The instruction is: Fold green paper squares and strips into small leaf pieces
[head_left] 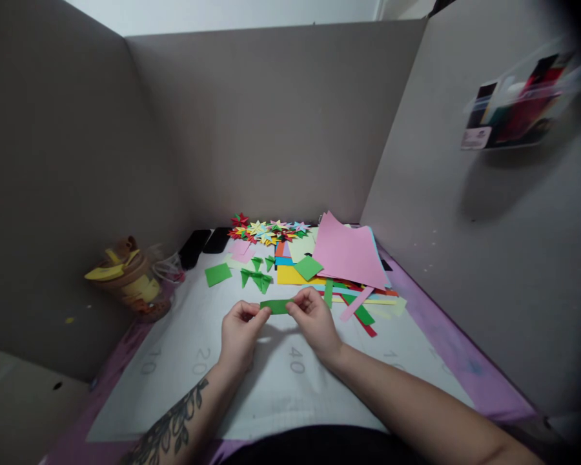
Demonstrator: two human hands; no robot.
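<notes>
A green strip of paper (277,307), perhaps a folded square, is held level above the white sheet between my two hands. My left hand (239,329) pinches its left end between thumb and fingers. At the right end, my right hand (315,321) has the same kind of pinch. Just beyond them lie several small folded green paper pieces (256,279). A flat green square (218,275) is to their left, and another green square (308,267) rests on a yellow sheet (290,276).
Folded paper stars (266,230) are heaped at the back. Pink sheets (346,252) and coloured strips (358,310) lie to the right. Two black phone-like objects (216,240) and a terracotta-coloured pot (135,281) stand left. Grey panels (271,123) surround the table; a clear holder (513,113) hangs right.
</notes>
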